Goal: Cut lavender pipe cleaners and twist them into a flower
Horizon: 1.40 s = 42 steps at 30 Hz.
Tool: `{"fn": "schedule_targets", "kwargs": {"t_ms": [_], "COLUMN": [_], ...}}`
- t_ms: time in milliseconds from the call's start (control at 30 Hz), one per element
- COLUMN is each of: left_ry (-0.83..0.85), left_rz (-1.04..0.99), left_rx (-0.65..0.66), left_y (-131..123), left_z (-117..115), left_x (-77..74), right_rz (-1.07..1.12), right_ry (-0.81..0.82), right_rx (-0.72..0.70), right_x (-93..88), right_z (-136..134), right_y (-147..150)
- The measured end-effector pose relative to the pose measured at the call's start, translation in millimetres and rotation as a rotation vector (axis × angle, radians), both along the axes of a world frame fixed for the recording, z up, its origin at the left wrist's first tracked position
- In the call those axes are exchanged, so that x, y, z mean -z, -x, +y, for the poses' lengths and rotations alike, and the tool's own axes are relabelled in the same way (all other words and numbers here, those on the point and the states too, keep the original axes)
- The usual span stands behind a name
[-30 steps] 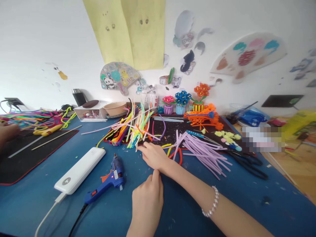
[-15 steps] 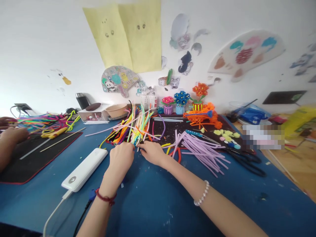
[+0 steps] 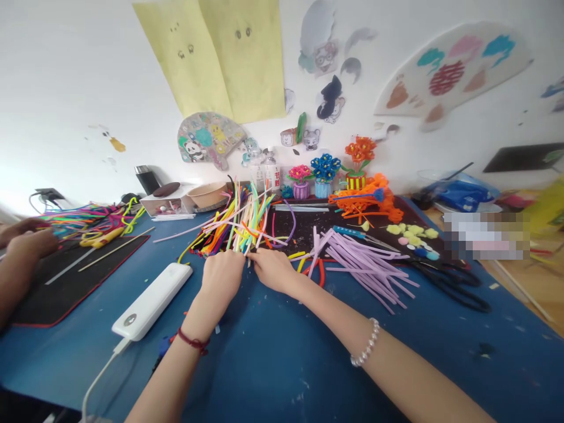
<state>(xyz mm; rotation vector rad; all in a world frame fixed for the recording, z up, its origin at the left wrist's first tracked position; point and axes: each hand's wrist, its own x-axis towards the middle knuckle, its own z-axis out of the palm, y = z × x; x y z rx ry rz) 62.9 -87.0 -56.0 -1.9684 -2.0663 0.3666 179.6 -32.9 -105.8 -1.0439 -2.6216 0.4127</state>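
Observation:
My left hand (image 3: 224, 277) is closed at the near end of a multicoloured bundle of pipe cleaners (image 3: 251, 220), its fingers curled down and mostly hidden from me. Right beside it, my right hand (image 3: 274, 269) pinches at the same near ends with thumb and forefinger. The bundle fans out away from me in white, yellow, orange, green and pink. A pile of loose lilac pipe cleaners (image 3: 368, 264) lies to the right of my right hand. Short red and yellow pieces (image 3: 321, 273) rest between that pile and my right hand.
A white power bank (image 3: 152, 302) with a cable lies left of my left forearm. Black-handled scissors (image 3: 452, 282), pom-poms (image 3: 412, 235) and orange pipe-cleaner pieces (image 3: 374, 202) are on the right. Potted craft flowers (image 3: 325, 176) stand behind. At far left, another person's hand (image 3: 33, 244) works over a mat.
The view has shifted and tilted slightly. My two hands stay close together at the bundle's near ends. The other person's hand at the left has moved a little to the right.

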Motion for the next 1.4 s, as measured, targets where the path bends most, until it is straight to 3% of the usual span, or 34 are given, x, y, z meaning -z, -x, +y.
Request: {"fn": "schedule_targets", "kwargs": {"t_ms": [100, 367, 700, 933, 1067, 1400], "left_ry": [0.015, 0.051, 0.029, 0.027, 0.079, 0.085], "left_rz": [-0.036, -0.106, -0.012, -0.032, -0.025, 0.079], "left_rx": [0.034, -0.019, 0.026, -0.006, 0.004, 0.187], "left_y": [0, -1, 11, 18, 14, -9], "left_z": [4, 12, 2, -1, -4, 7], "left_x": [2.3, 4.3, -18.0, -21.3, -20.0, -4.6], "right_rz": [0.003, -0.008, 0.047, 0.077, 0.085, 0.058], "right_ry": [0.008, 0.038, 0.037, 0.036, 0.032, 0.026], "right_rx": [0.015, 0.014, -0.002, 0.012, 0.009, 0.034], "right_x": [1.5, 3.8, 7.2, 7.3, 6.8, 8.8], "right_z": [1, 5, 7, 8, 8, 9], "right_y": [1, 0, -1, -2, -3, -1]}}
